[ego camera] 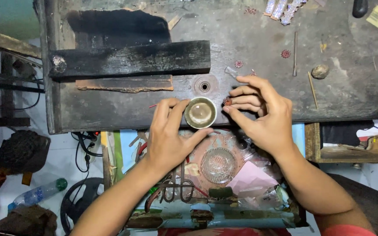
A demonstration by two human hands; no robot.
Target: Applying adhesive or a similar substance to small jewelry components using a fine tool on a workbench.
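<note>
Where the view begins, nearest the body, an open drawer sits below the table edge, holding scissors, a clear glass dish and pink paper among loose clutter. Above it, the left hand curls around a small round metal cup, thumb on its near right side and index finger along its left rim; the cup rests on the table at the front edge. The right hand pinches a small red floral ornament between thumb tip and fingertips, just beside the cup's right rim. The remaining fingers are loosely spread above it.

Handling assessment: the ornament appears very light, thin and probably delicate; its fine detail would likely bend under pressure. Grip it by the outer edge with fingertips only. The cup looks rigid and smooth, so steadying it from both sides at the rim seems adequate.

The table is dark, scorched wood, rough and stained. Farther back lie a charred wooden block, a round hole fitting, further red ornaments, thin sticks and jewelled strips. To the left, the pale floor carries a plastic bottle and cables.
</note>
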